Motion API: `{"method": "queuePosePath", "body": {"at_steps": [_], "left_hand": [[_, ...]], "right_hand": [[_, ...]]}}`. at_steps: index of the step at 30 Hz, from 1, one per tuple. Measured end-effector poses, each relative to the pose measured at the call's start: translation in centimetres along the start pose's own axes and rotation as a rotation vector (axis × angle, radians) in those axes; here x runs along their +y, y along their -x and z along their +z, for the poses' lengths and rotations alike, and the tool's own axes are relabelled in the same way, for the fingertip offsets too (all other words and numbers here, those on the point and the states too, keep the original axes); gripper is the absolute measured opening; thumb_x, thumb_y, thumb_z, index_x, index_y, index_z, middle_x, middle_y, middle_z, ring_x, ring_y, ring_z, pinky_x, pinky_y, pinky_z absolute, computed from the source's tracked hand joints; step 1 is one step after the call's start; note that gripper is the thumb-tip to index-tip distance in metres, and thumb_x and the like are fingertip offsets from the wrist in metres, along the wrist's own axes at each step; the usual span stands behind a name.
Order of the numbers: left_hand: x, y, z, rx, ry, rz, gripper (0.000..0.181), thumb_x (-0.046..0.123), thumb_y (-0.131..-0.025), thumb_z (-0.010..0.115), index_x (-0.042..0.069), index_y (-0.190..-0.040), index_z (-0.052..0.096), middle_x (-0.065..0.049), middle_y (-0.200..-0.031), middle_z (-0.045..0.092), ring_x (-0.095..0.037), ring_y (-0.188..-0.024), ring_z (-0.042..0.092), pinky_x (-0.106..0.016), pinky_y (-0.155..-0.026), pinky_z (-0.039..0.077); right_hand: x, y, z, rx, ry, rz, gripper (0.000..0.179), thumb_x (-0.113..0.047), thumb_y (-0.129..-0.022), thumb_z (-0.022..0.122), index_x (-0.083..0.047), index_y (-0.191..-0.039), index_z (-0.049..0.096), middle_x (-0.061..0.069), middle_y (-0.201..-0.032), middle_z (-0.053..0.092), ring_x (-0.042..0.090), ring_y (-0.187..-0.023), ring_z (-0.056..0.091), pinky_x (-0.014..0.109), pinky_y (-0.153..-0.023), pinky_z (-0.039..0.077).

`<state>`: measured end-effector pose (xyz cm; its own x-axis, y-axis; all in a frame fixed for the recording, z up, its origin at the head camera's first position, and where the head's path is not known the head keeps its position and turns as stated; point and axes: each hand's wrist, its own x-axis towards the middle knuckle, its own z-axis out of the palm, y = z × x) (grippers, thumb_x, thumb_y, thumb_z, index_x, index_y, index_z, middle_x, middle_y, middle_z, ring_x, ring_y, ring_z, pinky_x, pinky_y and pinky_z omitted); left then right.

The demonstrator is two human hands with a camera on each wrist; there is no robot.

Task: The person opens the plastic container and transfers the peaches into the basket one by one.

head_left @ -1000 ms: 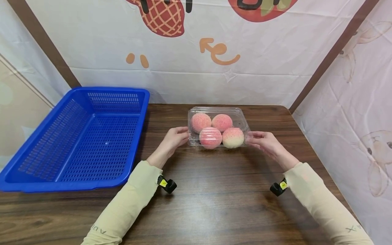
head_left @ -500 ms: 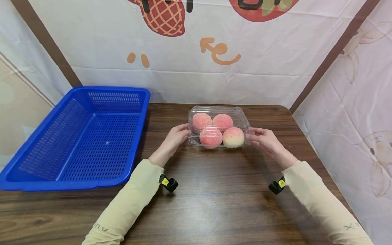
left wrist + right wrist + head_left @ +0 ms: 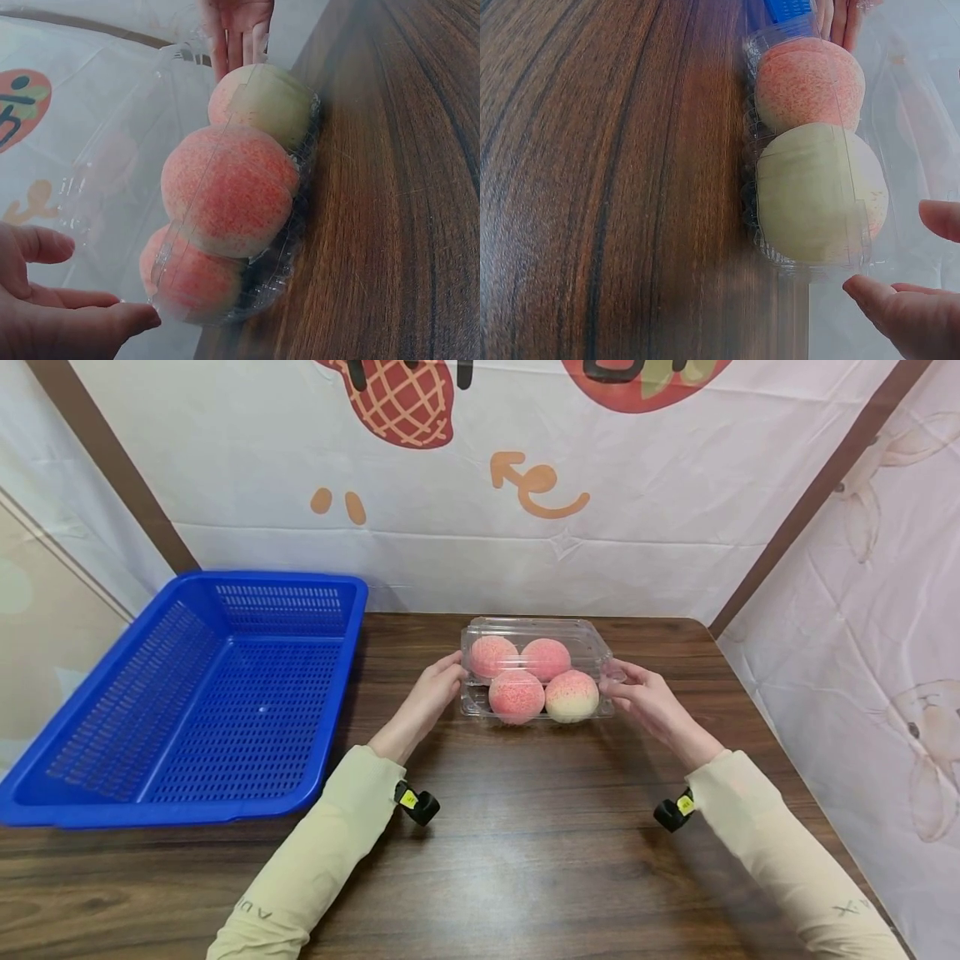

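Note:
A clear plastic clamshell box point(image 3: 587, 647) stands near the table's back edge in the head view. Several pink and cream peaches point(image 3: 517, 697) sit inside it; one paler peach point(image 3: 810, 195) faces the right wrist camera. The lid point(image 3: 101, 176) is raised at an angle over the fruit. My left hand point(image 3: 427, 695) is at the box's left side, fingertips at the plastic, thumb apart from the fingers. On the opposite side my right hand point(image 3: 651, 700) touches the box near its right corner, with a gap between thumb and fingers.
A large blue plastic basket point(image 3: 341, 693) with slotted walls stands to the left on the brown wood-grain table point(image 3: 517, 835). Behind the table hangs a white printed cloth point(image 3: 450, 560), with another along the right side.
Both hands have shifted slightly away from me along the box's sides, and the lid's far edge has risen a little. The peaches and the basket hold their places.

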<state>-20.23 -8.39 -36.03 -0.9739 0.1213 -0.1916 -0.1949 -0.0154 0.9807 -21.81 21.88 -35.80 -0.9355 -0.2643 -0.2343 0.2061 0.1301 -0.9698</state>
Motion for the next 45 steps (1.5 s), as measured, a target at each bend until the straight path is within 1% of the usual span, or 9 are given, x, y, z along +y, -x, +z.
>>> {"method": "queuePosePath", "body": {"at_steps": [7, 11, 14, 20, 27, 34, 39, 43, 45], "left_hand": [[-0.2, -0.7, 0.2, -0.001, 0.06, 0.015, 0.061, 0.006, -0.085, 0.036, -0.003, -0.143, 0.017, -0.01, -0.151, 0.015, -0.017, -0.137, 0.014, -0.03, -0.109, 0.017], [-0.1, -1.1, 0.3, -0.001, 0.093, 0.019, 0.062, 0.007, -0.086, 0.035, -0.002, -0.143, 0.015, -0.009, -0.151, 0.012, -0.016, -0.137, 0.012, -0.029, -0.11, 0.014], [0.0, -1.3, 0.3, -0.006, 0.115, 0.026, 0.062, 0.008, -0.087, 0.035, -0.002, -0.144, 0.012, -0.009, -0.152, 0.009, -0.016, -0.137, 0.009, -0.03, -0.11, 0.012], [0.2, -1.6, 0.2, -0.011, 0.111, 0.044, 0.061, 0.01, -0.089, 0.034, -0.001, -0.144, 0.009, -0.008, -0.152, 0.005, -0.016, -0.138, 0.005, -0.03, -0.11, 0.009], [0.2, -2.1, 0.0, -0.021, 0.083, 0.048, 0.062, 0.015, -0.092, 0.034, 0.002, -0.145, 0.006, -0.004, -0.153, 0.002, -0.014, -0.138, 0.001, -0.029, -0.11, 0.007], [0.2, -2.6, -0.1, -0.035, 0.122, 0.101, 0.059, 0.021, -0.095, 0.031, 0.002, -0.145, 0.006, -0.006, -0.153, 0.002, -0.016, -0.138, 0.001, -0.028, -0.11, 0.006], [0.2, -3.0, -0.1, -0.04, 0.147, 0.12, 0.058, 0.031, -0.098, 0.025, 0.004, -0.145, 0.005, -0.006, -0.153, 0.002, -0.014, -0.138, 0.002, -0.025, -0.11, 0.006], [0.4, -3.5, 0.0, -0.014, 0.164, 0.144, 0.056, 0.032, -0.1, 0.022, 0.002, -0.145, 0.008, -0.008, -0.152, 0.005, -0.015, -0.139, 0.005, -0.025, -0.11, 0.007], [0.4, -3.7, -0.1, 0.026, 0.133, 0.174, 0.054, 0.029, -0.1, 0.024, 0.0, -0.144, 0.014, -0.01, -0.151, 0.011, -0.017, -0.138, 0.009, -0.026, -0.11, 0.01]], "right_hand": [[0.1, -0.2, 0.2, -0.008, -0.025, -0.034, 0.064, -0.003, -0.09, 0.049, 0.003, -0.143, 0.013, 0.022, -0.146, 0.017, 0.028, -0.134, 0.02, 0.037, -0.107, 0.022], [0.2, -0.5, 0.2, 0.005, 0.01, -0.045, 0.059, -0.005, -0.09, 0.049, 0.003, -0.141, 0.021, 0.022, -0.139, 0.023, 0.021, -0.123, 0.034, 0.037, -0.104, 0.026], [0.1, -0.7, 0.3, 0.017, 0.029, -0.051, 0.056, -0.007, -0.09, 0.049, 0.003, -0.14, 0.025, 0.022, -0.135, 0.026, 0.017, -0.115, 0.037, 0.038, -0.103, 0.027], [-0.2, -0.9, 0.5, -0.004, -0.004, -0.053, 0.06, -0.008, -0.093, 0.046, 0.0, -0.144, 0.016, 0.018, -0.146, 0.017, 0.024, -0.133, 0.024, 0.038, -0.109, 0.018], [-0.6, -1.5, 0.8, 0.009, -0.046, -0.084, 0.066, -0.008, -0.093, 0.045, -0.001, -0.145, 0.006, 0.017, -0.15, 0.01, 0.024, -0.136, 0.015, 0.038, -0.109, 0.015], [-0.7, -2.2, 0.8, 0.06, -0.034, -0.17, 0.06, -0.001, -0.092, 0.044, 0.005, -0.143, 0.014, 0.018, -0.149, 0.014, 0.027, -0.137, 0.014, 0.037, -0.109, 0.017], [-0.8, -2.7, 0.5, 0.075, -0.033, -0.211, 0.057, 0.0, -0.092, 0.043, 0.008, -0.141, 0.016, 0.021, -0.148, 0.016, 0.027, -0.137, 0.014, 0.036, -0.109, 0.016], [-0.8, -3.1, 0.2, 0.088, -0.024, -0.262, 0.054, -0.002, -0.093, 0.044, 0.008, -0.14, 0.019, 0.023, -0.147, 0.018, 0.027, -0.136, 0.017, 0.037, -0.109, 0.017], [-0.9, -3.3, 0.1, 0.107, 0.011, -0.297, 0.053, -0.004, -0.093, 0.045, 0.008, -0.139, 0.023, 0.024, -0.145, 0.022, 0.027, -0.135, 0.02, 0.038, -0.108, 0.019]]}}
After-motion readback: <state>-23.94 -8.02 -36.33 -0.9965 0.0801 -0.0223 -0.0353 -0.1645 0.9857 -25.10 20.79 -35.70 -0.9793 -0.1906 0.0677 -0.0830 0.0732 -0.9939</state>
